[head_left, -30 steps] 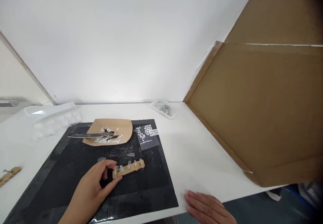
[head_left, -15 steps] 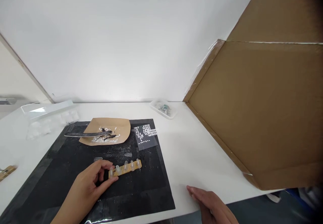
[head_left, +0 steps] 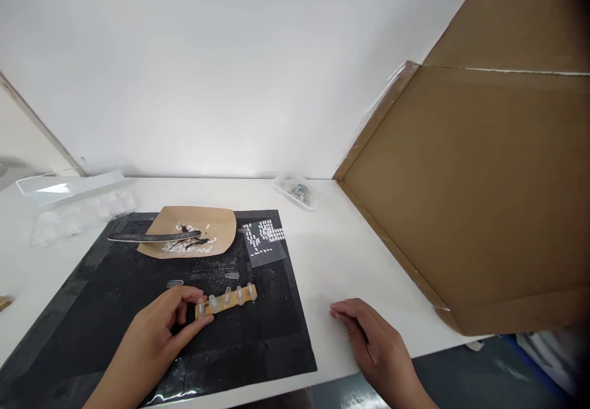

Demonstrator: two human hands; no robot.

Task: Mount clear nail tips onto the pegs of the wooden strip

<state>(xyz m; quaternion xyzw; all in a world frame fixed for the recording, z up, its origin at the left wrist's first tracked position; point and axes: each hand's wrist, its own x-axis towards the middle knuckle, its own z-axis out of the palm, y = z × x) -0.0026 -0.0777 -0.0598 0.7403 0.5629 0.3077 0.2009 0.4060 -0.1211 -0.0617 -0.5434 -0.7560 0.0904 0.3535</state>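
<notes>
My left hand (head_left: 159, 329) pinches the left end of a narrow yellow-brown strip (head_left: 221, 306) between thumb and fingers. Several translucent false nail tips (head_left: 227, 295) stand along this strip, which lies on a black mat (head_left: 244, 347). Loose on the mat behind it are a clear nail tip (head_left: 232, 275) and another nail tip (head_left: 175, 283) near my left knuckles. My right hand (head_left: 375, 344) hovers over or rests on the white table to the right of the mat, fingers bent with index and thumb tips together. Whatever is between them, if anything, is too small to make out.
A brown paper tray (head_left: 221, 227) holds white bits and black shreds, with a dark nail file (head_left: 154, 237) across it. A clear sheet (head_left: 267, 256) carries small white tabs. Behind are a white dish (head_left: 313, 203) and clear plastic packaging (head_left: 83, 209). Cardboard (head_left: 461, 200) walls the right side.
My right hand has come further into view, up and slightly left, its fingers now bent together. My left hand keeps its hold on the strip. The whole view has shifted slightly.
</notes>
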